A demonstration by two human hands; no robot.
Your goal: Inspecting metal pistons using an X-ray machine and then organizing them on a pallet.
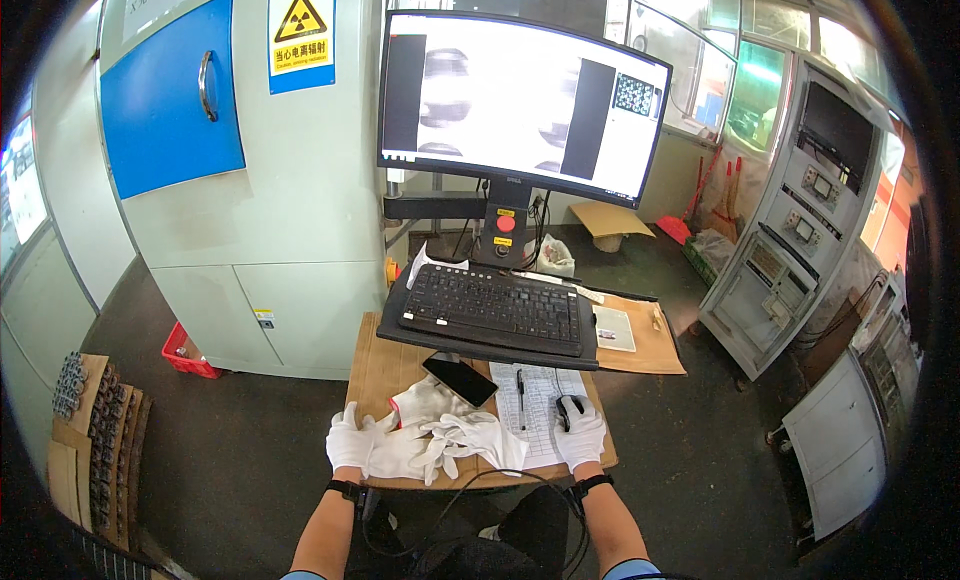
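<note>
My right hand (580, 438), in a white glove, rests over a black computer mouse (571, 408), fingers curved round it, on a printed sheet of paper (540, 442). My left hand (350, 442), gloved in white too, lies at the left edge of the cardboard-topped table (366, 368), fingers apart and nothing visible in them. Touching or close beside it are loose white gloves (470, 435) in a pile. A black phone (460, 379) leans on the pile's upper part. On the paper, left of the mouse, lies a black pen (521, 398).
Above the table, a black keyboard (495, 302) sits on a tray below a monitor (500, 100) showing grey images. A large cabinet (300, 200) with a blue door (170, 100) stands left. Stacked metal parts (100, 430) are at lower left; an equipment rack (790, 230) stands right.
</note>
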